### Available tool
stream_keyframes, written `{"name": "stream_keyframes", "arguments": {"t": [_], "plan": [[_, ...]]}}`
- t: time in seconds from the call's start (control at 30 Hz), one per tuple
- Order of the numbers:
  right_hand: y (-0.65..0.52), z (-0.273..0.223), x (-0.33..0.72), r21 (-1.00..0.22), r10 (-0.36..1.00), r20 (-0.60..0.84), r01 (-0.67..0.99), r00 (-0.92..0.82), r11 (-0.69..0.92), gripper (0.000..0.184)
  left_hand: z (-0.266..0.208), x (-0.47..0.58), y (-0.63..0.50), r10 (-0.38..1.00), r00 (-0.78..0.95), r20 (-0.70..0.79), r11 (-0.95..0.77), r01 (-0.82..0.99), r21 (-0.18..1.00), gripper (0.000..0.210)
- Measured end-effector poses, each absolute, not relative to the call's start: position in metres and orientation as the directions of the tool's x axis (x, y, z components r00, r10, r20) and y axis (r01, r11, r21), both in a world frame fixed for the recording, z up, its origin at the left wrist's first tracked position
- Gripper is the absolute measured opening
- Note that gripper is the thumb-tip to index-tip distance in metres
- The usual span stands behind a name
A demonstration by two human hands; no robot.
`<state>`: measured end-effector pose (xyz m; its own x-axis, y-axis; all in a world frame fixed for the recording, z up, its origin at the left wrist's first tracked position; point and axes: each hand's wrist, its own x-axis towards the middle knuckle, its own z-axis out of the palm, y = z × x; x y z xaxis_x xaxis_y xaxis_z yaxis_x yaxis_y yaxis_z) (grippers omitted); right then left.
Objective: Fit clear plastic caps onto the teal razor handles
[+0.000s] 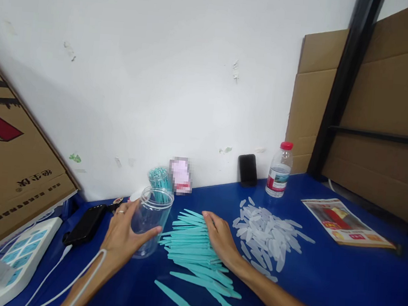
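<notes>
My left hand [122, 229] is wrapped around a clear plastic jar [147, 219], thumb across its front. The jar stands upright with no lid and looks empty. My right hand [221, 238] lies along the right side of a pile of slim teal eyebrow razors [192, 240], fingers stretched out and touching them; its far fingers are partly hidden. Nearer me, a few razors lie loose, one separate razor [178, 301] at the front. Right of my right hand is a heap of translucent white flat pieces [270, 232]. Behind the held jar stands another jar [158, 175] full of teal sticks.
A water bottle [279, 171] and a black stand [247, 170] are by the wall. A printed packet [348, 222] lies on the blue table [321, 277] at right. At left are a power strip [26, 261], white cables, a black power bank [85, 224] and a cardboard box [14, 155].
</notes>
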<state>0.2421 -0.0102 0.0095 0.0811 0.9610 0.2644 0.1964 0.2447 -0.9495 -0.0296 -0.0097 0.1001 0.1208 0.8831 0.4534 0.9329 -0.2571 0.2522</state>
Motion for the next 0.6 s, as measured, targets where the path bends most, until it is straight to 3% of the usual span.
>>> {"name": "stream_keyframes", "arguments": {"t": [0.1, 0.27, 0.43, 0.6], "plan": [[-0.01, 0.01, 0.243, -0.953, 0.955, 0.267, 0.178, 0.127, 0.243, 0.03, 0.084, 0.002, 0.007, 0.875, 0.084, 0.476, -0.336, 0.814, 0.474, 0.046], [-0.011, 0.017, 0.255, -0.955, 0.913, 0.291, 0.142, 0.286, 0.26, 0.045, 0.076, 0.078, 0.066, 0.889, 0.073, 0.453, -0.408, 0.575, 0.709, 0.037], [-0.011, 0.029, 0.27, -0.952, 0.833, 0.307, 0.133, 0.46, 0.277, 0.055, 0.071, 0.147, 0.11, 0.911, 0.068, 0.407, -0.383, 0.508, 0.771, 0.036], [-0.013, 0.04, 0.278, -0.942, 0.776, 0.331, 0.148, 0.537, 0.3, 0.052, 0.075, 0.176, 0.122, 0.904, 0.135, 0.406, -0.41, 0.544, 0.732, 0.037]]}}
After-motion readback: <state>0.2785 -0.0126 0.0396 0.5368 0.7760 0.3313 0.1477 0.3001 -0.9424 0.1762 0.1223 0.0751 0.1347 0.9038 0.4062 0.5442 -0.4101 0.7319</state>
